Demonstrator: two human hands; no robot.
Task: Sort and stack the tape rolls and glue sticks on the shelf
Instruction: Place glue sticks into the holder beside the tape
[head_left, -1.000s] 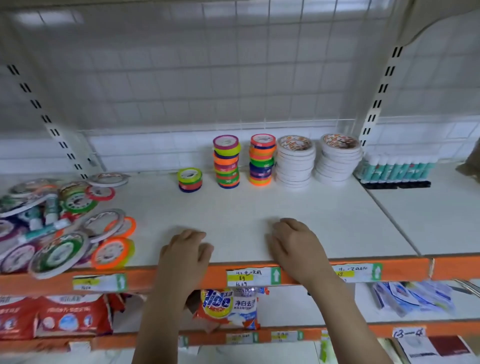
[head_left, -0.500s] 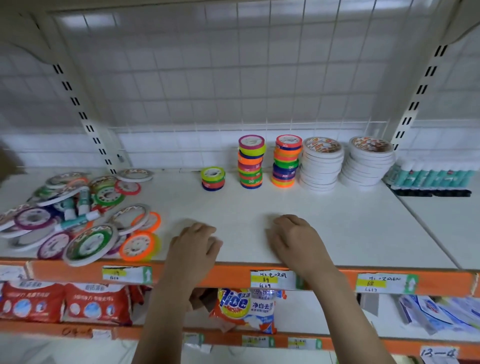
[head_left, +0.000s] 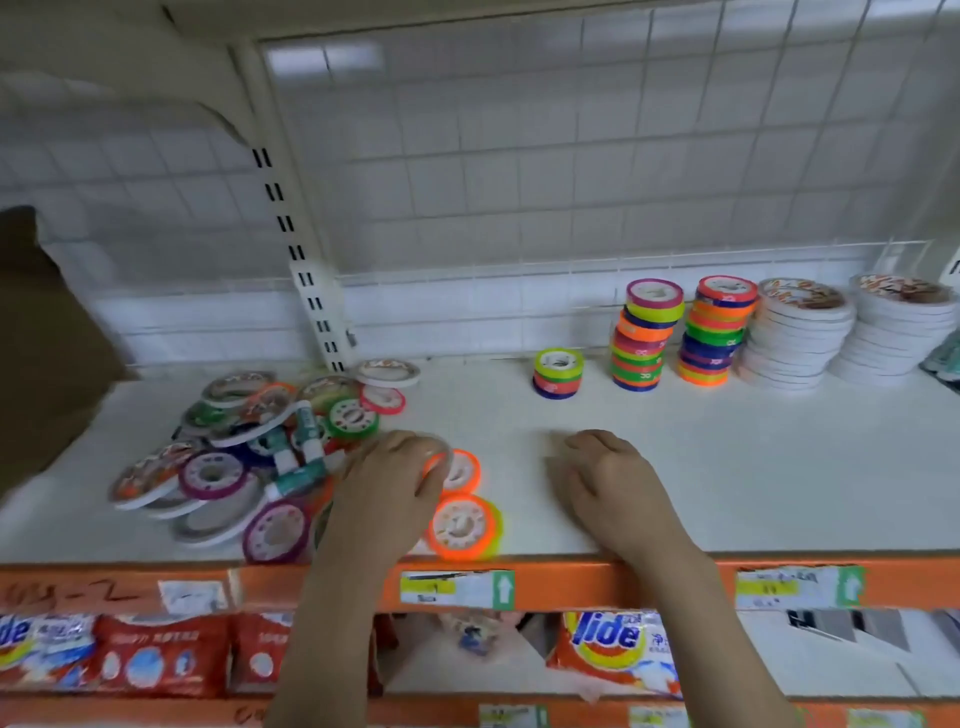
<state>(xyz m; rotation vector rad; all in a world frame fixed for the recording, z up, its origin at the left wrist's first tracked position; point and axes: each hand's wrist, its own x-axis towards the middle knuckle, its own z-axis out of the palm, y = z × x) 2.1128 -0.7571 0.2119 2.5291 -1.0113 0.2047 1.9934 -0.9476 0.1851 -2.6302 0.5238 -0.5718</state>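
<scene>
A loose pile of tape rolls (head_left: 218, 467) with a few glue sticks (head_left: 306, 431) in it lies at the left of the white shelf (head_left: 727, 467). My left hand (head_left: 387, 483) lies on the pile's right edge, fingers curled over the rim of a large white tape roll (head_left: 445, 448), beside two orange rolls (head_left: 462, 527). My right hand (head_left: 613, 488) rests on the bare shelf, loosely curled and holding nothing. At the back stand a short coloured stack (head_left: 557, 373), two tall coloured stacks (head_left: 644, 338) and two white stacks (head_left: 795, 338).
More glue sticks (head_left: 943, 358) show at the far right edge. A brown cardboard flap (head_left: 47, 338) juts in at the left. The slotted upright (head_left: 311, 291) stands behind the pile. Detergent bags (head_left: 618, 649) and red packs (head_left: 156, 654) fill the shelf below the orange rail (head_left: 597, 582).
The view has swung left. My left hand has moved from the bare shelf onto the right edge of the loose pile. My right hand has stayed in place.
</scene>
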